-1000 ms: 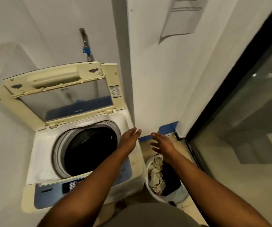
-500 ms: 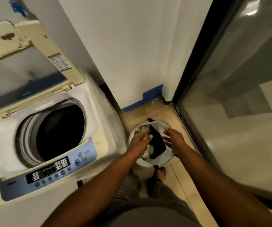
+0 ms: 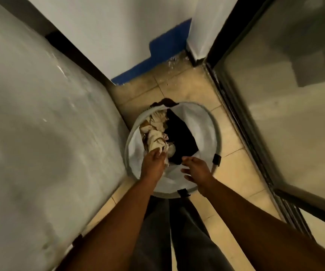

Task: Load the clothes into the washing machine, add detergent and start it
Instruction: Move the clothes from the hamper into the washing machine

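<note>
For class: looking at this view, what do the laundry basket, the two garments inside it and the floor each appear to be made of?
Laundry basket: seemingly thin white fabric on a round hoop rim; its wall sags and creases.
Beige garment: soft woven cloth, matte and crumpled into folds.
Black garment: dark matte cloth; weave too dark to tell.
Floor: probably ceramic tile, beige with a slight sheen and straight grout lines.

The view now tilts straight down; both hands reach deeper into the round white fabric laundry basket (image 3: 206, 122), the left hand (image 3: 152, 163) touching the crumpled beige clothes (image 3: 155, 132).

left hand (image 3: 153, 163) fingertips hidden in beige clothes (image 3: 155, 132).
</note>
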